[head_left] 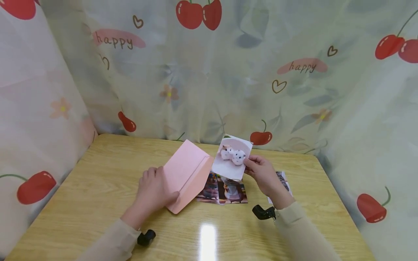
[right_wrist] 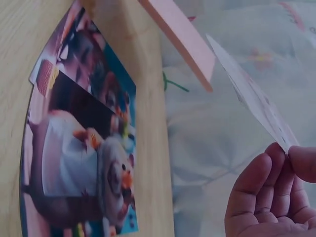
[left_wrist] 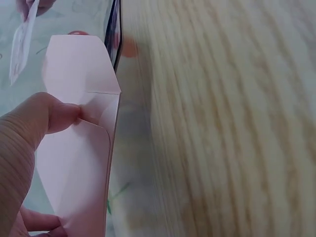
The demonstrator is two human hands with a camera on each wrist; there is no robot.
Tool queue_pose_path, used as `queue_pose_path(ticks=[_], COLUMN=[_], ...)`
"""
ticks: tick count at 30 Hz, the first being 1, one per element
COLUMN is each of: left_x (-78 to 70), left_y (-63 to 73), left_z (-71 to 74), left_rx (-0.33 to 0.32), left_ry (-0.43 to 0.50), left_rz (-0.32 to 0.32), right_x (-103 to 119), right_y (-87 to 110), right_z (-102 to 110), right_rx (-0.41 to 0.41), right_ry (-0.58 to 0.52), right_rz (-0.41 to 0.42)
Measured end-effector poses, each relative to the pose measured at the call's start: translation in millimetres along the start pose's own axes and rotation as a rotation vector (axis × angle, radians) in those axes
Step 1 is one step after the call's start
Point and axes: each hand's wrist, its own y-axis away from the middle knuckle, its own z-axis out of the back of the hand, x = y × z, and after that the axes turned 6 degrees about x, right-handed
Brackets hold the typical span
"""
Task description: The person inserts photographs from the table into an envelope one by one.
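My left hand [head_left: 153, 190] grips a pink envelope [head_left: 187, 166] above the table, its flap unfolded toward the right. In the left wrist view the thumb presses at the mouth of the envelope [left_wrist: 74, 163], and a small gap shows there. Between thumb and fingers my right hand [head_left: 262, 172] pinches a photo card [head_left: 230, 168] of two white hamsters, tilted and just right of the flap. The right wrist view shows this card [right_wrist: 252, 96] nearly edge-on. Beneath it, colourful photo cards [head_left: 233, 194] lie overlapping on the table, partly covered by the envelope.
Another photo card [head_left: 285, 179] lies on the table, mostly behind the right wrist. The wooden table [head_left: 98, 188] meets a cherry-print curtain [head_left: 209, 72] at the back and sides. Black wrist cameras sit below both hands, the left one [head_left: 146, 237] and the right one [head_left: 262, 212].
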Motion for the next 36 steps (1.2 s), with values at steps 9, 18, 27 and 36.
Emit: queue_pose_path(ticks=[9,18,27,36], left_x=[-10.7,-12.0,-18.2,-19.0], left_y=[8.7,9.1,12.3,10.6], left_z=[0.4,-1.2,-0.1,0.2], left_rx=[-0.06,-0.098,-0.07,-0.078], left_ry=[-0.037,-0.063,-0.055,-0.072], left_rz=[-0.005,0.004,0.023,0.042], right_x=[-11,-19,-22,-21], right_y=[2.6,10.8,14.2,14.7], right_z=[-32,-58,-75,-80], right_rx=[-0.04,-0.041,0.026,0.077], right_ry=[0.061,0.18,0.147,0.126], right_rz=[0.073,0.095,0.05,0.04])
